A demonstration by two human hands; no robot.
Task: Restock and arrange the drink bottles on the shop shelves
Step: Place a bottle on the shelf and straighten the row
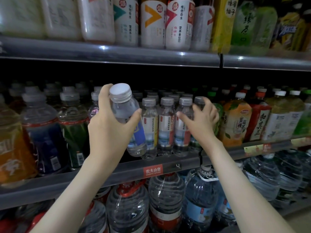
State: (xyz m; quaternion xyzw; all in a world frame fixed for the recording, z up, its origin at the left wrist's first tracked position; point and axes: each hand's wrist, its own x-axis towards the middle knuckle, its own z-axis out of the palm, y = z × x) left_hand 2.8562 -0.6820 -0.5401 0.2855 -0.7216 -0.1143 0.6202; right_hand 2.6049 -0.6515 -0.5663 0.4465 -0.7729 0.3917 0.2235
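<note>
Left hand [109,130] is wrapped around a soda water bottle [129,121], cap tilted up-left, just left of the row [165,125]; right hand [200,121], fingers spread, is reaching into that row.

A shop's drinks aisle.
Stacked shelves [117,54] packed with bottles [165,125], a price strip [153,169] on the rail.

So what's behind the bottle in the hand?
Behind the held bottle in the left hand stands a row of the same clear bottles, more rows reaching back into the dark. The spot straight behind it is covered, so I can't tell what's there.
</note>
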